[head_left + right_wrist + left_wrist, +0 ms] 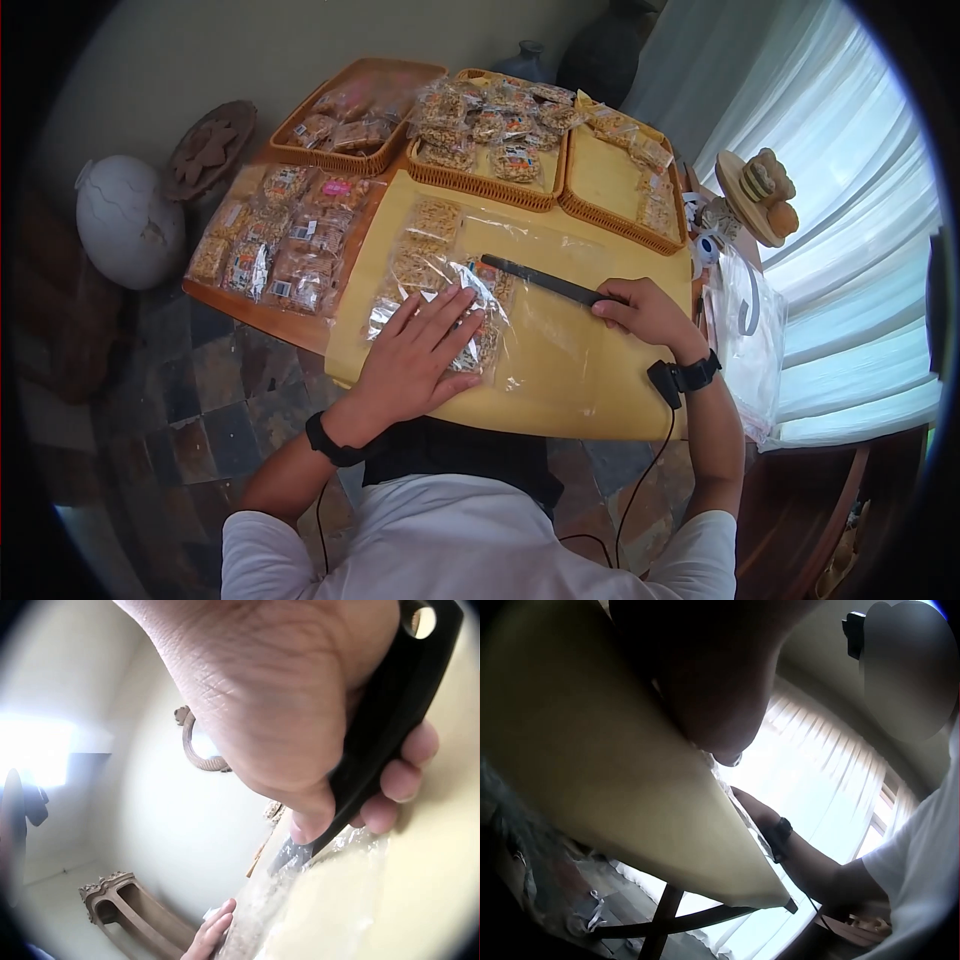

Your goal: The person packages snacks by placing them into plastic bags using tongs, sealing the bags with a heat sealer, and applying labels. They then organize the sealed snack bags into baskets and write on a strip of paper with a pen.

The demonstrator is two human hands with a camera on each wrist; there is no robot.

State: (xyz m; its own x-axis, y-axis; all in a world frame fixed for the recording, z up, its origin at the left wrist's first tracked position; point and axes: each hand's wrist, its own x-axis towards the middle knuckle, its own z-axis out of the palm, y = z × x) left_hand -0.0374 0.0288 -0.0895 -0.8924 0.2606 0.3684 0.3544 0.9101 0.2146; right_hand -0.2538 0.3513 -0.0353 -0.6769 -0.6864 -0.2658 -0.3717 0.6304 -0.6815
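My left hand (pixel 415 355) rests on a large clear plastic bag (pixel 545 345), fingers straight and spread over the packs inside. Several snack packs (pixel 432 220) stand in rows in the bag's left part; its right part lies flat. A long dark knife (pixel 540 279) is gripped by its black handle in my right hand (pixel 645 315). The blade points left across the bag, its tip close to the packs. In the right wrist view the fingers curl round the knife handle (pixel 390 712), with the blade low over the plastic. The left wrist view shows that hand dark at the table edge.
Another filled bag (pixel 285 240) lies on the wooden table at left. Behind stand wicker baskets (pixel 490 190) of wrapped snacks. Tape rolls (pixel 706 248) and stacked clear bags (pixel 745 340) are at right, near a curtain. A cracked white egg ornament (pixel 130 220) stands beyond the left side.
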